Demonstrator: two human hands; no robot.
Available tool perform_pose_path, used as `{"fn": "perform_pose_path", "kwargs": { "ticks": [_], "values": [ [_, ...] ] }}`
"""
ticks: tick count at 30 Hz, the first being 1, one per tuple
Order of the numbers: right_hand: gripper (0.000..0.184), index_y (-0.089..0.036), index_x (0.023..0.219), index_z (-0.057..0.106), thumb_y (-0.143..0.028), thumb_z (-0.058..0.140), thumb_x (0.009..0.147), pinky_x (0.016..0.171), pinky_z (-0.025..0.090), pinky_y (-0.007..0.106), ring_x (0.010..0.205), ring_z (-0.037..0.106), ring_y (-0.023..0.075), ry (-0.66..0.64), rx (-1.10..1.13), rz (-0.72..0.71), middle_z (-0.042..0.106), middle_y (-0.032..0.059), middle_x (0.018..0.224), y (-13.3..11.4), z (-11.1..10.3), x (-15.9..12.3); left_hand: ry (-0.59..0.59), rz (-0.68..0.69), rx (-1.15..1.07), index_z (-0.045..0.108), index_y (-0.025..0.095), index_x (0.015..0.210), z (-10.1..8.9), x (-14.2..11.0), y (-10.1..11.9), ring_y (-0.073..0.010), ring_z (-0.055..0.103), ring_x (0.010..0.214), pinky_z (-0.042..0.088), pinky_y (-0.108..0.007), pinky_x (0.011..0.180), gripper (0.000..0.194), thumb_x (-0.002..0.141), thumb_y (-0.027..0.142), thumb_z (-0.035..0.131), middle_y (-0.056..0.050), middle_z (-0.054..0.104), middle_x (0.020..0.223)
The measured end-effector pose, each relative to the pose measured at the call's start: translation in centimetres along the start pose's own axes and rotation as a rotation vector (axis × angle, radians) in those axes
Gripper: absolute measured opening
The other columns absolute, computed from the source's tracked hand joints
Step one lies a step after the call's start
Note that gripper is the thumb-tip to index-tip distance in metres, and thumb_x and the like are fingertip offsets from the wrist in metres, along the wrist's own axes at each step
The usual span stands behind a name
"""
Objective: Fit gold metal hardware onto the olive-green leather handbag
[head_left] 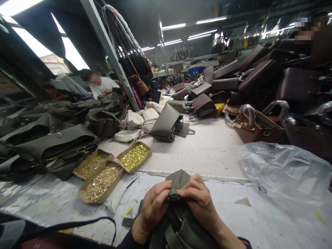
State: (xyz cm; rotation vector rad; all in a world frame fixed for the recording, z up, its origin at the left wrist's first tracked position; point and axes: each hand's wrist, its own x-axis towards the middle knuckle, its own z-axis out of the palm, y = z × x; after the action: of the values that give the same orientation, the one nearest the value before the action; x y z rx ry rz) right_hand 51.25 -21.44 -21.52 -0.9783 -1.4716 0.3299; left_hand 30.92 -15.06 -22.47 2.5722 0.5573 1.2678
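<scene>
Fluorescent tubes (211, 20) light a workshop with a pale desk (192, 152). Right of the cardboard box (110, 189) of small gold-coloured pieces, both hands pinch an olive bag (186, 224): the left hand (154, 200) and right hand (198, 195) curl, thumbs on its folded edge. Left of the box lie more olive bags (70, 140).

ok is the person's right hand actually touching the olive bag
Touching: the head view shows the right hand gripping the raised end of the olive bag, skin against material, no gap between them.
</scene>
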Motion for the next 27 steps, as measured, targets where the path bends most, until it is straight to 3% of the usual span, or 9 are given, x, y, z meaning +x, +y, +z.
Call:
{"fn": "perform_pose_path", "kwargs": {
  "ticks": [13,22,27],
  "values": [
    [0.021,-0.025,0.105,0.068,-0.010,0.058,0.096,0.074,0.044,0.038,0.080,0.054,0.0222,-0.142,-0.199,-0.033,0.069,0.0027,0.086,-0.2,0.1,-0.1,0.003,0.081,0.015,0.052,0.024,0.133,-0.1,0.1,-0.4,-0.0269,0.071,0.109,0.062,-0.042,0.090,0.051,0.086,0.007,0.062,-0.012,0.074,0.110],
    [0.021,-0.023,0.115,0.065,-0.013,0.057,0.099,0.072,0.043,0.038,0.077,0.054,0.0220,-0.211,-0.352,-0.126,0.068,0.0048,0.085,0.0,0.0,-0.8,-0.030,0.132,0.006,0.052,0.017,0.131,-0.4,0.1,-0.6,-0.0266,0.068,0.117,0.061,-0.043,0.095,0.043,0.090,0.009,0.061,-0.015,0.075,0.107],
    [0.024,-0.023,0.123,0.064,-0.016,0.056,0.101,0.072,0.047,0.039,0.082,0.061,0.0224,-0.210,-0.373,-0.167,0.074,0.0098,0.111,0.2,-0.1,-0.8,-0.039,0.118,0.026,0.053,0.019,0.126,-0.7,0.5,-0.5,-0.0248,0.072,0.111,0.061,-0.040,0.094,0.035,0.092,0.013,0.060,-0.013,0.078,0.102]
  ]
}}
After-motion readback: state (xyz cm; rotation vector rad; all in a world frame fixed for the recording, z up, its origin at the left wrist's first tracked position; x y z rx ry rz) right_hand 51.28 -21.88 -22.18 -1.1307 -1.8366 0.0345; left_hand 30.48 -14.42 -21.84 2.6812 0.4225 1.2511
